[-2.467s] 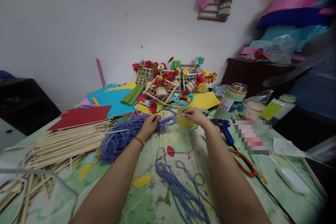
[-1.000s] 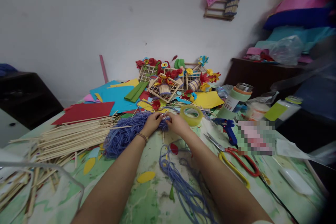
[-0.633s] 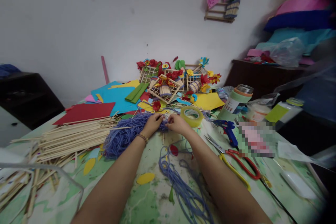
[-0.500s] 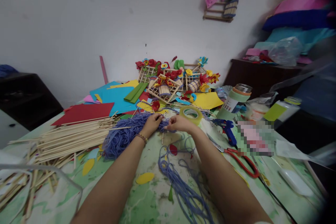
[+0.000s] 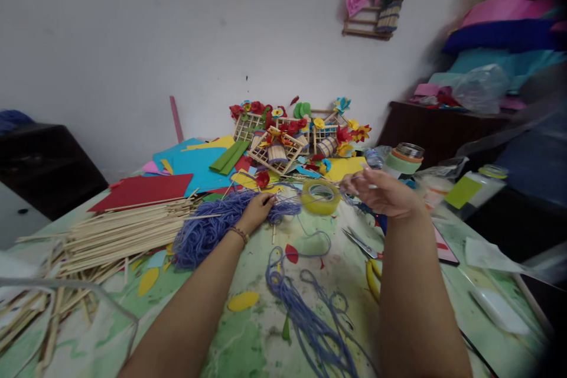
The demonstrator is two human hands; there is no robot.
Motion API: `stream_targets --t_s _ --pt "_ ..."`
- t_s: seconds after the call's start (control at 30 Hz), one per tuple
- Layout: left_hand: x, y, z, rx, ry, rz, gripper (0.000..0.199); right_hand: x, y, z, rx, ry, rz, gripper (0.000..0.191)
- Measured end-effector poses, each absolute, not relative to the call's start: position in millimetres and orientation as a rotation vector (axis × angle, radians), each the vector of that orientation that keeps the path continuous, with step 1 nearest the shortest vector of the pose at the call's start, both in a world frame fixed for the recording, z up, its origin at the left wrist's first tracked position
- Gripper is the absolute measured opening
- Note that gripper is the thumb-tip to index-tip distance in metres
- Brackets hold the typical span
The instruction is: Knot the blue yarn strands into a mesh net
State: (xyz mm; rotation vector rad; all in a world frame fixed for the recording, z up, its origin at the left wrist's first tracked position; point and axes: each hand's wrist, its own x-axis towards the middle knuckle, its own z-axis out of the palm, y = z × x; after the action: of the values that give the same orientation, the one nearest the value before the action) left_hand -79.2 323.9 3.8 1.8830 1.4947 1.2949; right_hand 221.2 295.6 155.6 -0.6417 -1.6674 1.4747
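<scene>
At the right end of a heap of blue-purple yarn (image 5: pixel 212 224), my left hand (image 5: pixel 260 208) is closed, its fingertips pinching something too small to make out. My right hand (image 5: pixel 376 190) is raised to the right, above the blue glue gun, with its fingers curled on a strand of yarn that stretches between both hands. The strand passes over a roll of clear yellowish tape (image 5: pixel 321 197). Looser yarn (image 5: pixel 305 319) lies in long loops on the table between my forearms.
Wooden sticks (image 5: pixel 128 233) and red paper (image 5: pixel 144 191) lie left. Stick frames with paper flowers (image 5: pixel 277 150) stand at the back. Scissors (image 5: pixel 361 243), partly behind my right arm, a jar (image 5: pixel 405 159) and a bottle (image 5: pixel 478 189) are right. A yellow paper piece (image 5: pixel 243 301) lies in front.
My right hand has moved right and up, away from my left hand, drawing out the strand. My left hand has stayed by the yarn heap. The tape roll is now more exposed.
</scene>
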Motion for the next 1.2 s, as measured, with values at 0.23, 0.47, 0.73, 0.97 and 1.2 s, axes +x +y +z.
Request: stream_targets --t_s 0.23,0.47,0.73,0.97,1.2 --pt "-70 314 38 1.817 1.527 1.6 0.029 206 277 175 -0.52 -1.529 1.41 0.025" --pt "-26 258 114 2.296 1.146 0.996 0.025 144 272 170 -0.571 -1.391 1.399 0.022" --pt "-20 252 125 2.027 1.116 0.931 0.032 129 277 154 -0.517 -1.572 1.426 0.021" --pt "-39 231 166 1.498 0.717 1.646 0.026 129 286 141 -0.555 -2.152 1.531 0.047" --pt "-73 207 202 1.176 0.129 1.998 0.023 139 318 113 -1.224 -2.337 1.038 0.015"
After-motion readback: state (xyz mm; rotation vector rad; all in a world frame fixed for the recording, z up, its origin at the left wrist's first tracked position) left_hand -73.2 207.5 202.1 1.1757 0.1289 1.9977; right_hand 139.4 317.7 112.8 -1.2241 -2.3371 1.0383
